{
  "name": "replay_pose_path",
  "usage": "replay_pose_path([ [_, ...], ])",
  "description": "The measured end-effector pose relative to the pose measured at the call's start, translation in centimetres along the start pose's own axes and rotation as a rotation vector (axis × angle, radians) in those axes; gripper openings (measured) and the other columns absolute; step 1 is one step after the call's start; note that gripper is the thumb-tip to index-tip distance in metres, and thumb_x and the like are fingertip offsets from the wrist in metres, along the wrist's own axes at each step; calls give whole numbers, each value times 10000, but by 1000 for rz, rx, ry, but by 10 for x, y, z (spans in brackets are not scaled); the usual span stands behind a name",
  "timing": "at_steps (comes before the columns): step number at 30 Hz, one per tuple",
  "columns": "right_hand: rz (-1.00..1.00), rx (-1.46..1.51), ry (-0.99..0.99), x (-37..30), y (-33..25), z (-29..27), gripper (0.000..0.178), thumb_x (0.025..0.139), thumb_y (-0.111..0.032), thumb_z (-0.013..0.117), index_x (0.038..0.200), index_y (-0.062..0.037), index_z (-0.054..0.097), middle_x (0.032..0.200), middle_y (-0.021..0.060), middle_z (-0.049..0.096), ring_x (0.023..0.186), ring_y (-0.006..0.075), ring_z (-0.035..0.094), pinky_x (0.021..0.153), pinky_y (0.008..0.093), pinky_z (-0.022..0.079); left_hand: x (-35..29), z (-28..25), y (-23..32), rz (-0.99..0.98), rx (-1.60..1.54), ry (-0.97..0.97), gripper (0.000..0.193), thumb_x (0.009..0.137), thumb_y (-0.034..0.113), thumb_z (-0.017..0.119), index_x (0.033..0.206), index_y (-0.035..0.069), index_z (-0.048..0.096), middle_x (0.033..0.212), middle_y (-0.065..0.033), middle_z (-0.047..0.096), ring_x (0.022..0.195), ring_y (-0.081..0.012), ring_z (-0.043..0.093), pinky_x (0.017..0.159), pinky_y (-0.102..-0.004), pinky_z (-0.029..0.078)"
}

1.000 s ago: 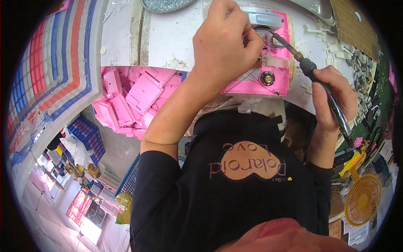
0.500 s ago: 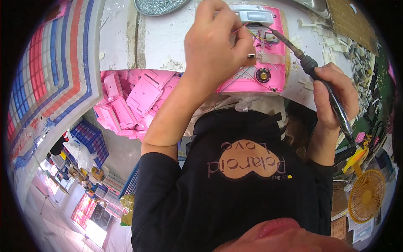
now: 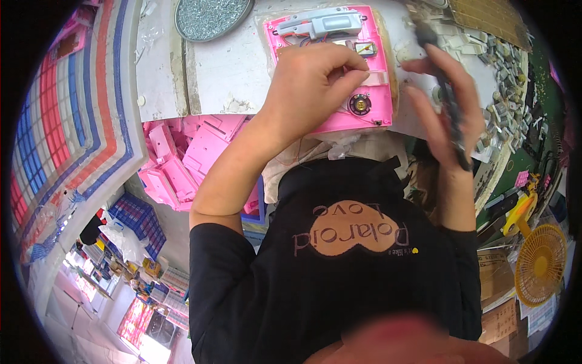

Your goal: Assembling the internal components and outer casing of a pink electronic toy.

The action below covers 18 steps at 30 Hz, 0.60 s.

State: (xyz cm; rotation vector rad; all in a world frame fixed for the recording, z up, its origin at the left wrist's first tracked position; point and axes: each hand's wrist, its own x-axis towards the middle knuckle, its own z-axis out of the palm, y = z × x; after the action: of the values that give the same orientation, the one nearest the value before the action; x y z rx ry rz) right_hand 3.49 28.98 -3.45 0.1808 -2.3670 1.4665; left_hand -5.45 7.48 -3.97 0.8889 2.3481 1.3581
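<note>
A pink plastic panel lies on the white bench, with a grey moulded part at its far end and a round metal piece near its front edge. My left hand lies over the panel, holding it down, with its fingertips pinched together near the middle. My right hand is blurred, just right of the panel. It grips a dark-handled pen-like tool whose tip points away from the panel.
A round tray of small screws sits at the back left of the bench. A heap of pink plastic parts lies below the bench edge. Small pale parts crowd the right side. A yellow fan stands at the lower right.
My right hand has drawn the tool's tip off the panel and swung it to the right. My left hand stays on the panel, which now sits lower in view.
</note>
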Motion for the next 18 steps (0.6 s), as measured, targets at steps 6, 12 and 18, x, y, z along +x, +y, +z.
replay_pose_path([
  [6, -57, 19, -68, 20, 11, 33, 622, 842, 92, 735, 1418, -52, 551, 1087, 84, 698, 1013, 173, 694, 917, 306, 524, -1, -4, -3, -176, -130, -38, 107, 920, 72, 747, 987, -11, 736, 838, -19, 725, 740, -53, 645, 671, -216, 521],
  [12, -61, -48, -49, 16, 7, 35, 614, 820, 95, 756, 1391, -39, 572, 1075, 70, 670, 937, 164, 682, 857, 296, 531, -1, -4, -5, -192, -171, -39, 95, 930, 70, 735, 976, -12, 722, 850, -17, 716, 753, -47, 633, 679, -210, 510],
  [18, -93, 1, 73, -2, 1, 8, 453, 783, 17, 832, 1212, -51, 701, 1026, 90, 707, 831, 167, 656, 747, 298, 533, -4, -3, -5, 77, 22, -42, 87, 901, 46, 720, 982, 21, 703, 950, -70, 682, 823, -147, 667, 717, -278, 525],
])
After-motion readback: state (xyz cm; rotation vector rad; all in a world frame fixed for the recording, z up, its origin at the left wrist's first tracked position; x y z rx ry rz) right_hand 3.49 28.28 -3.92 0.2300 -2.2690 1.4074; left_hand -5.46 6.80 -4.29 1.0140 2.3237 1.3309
